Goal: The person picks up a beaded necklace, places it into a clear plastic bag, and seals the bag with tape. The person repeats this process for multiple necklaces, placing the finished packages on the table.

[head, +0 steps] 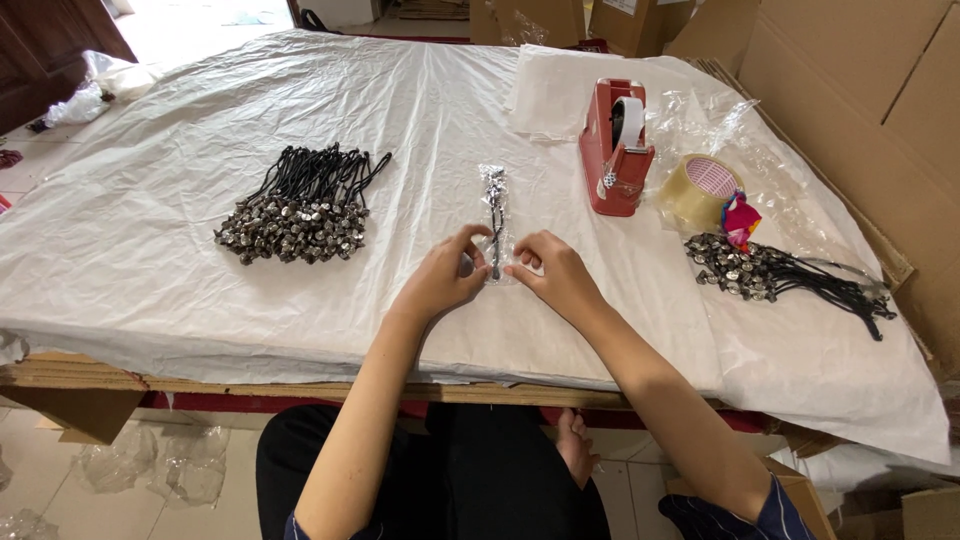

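A narrow clear plastic sleeve [494,205] with a black cord and metal charm inside lies lengthwise on the white sheet at the table's middle. My left hand [444,276] pinches the near end of the sleeve from the left. From the right, my right hand [553,272] grips the same near end with its fingertips. Both hands rest on the sheet.
A pile of black cords with metal charms [302,212] lies at the left, a smaller pile [770,272] at the right. A red tape dispenser [616,146] and a roll of clear tape [702,190] stand at the back right. Cardboard boxes [860,90] line the right side.
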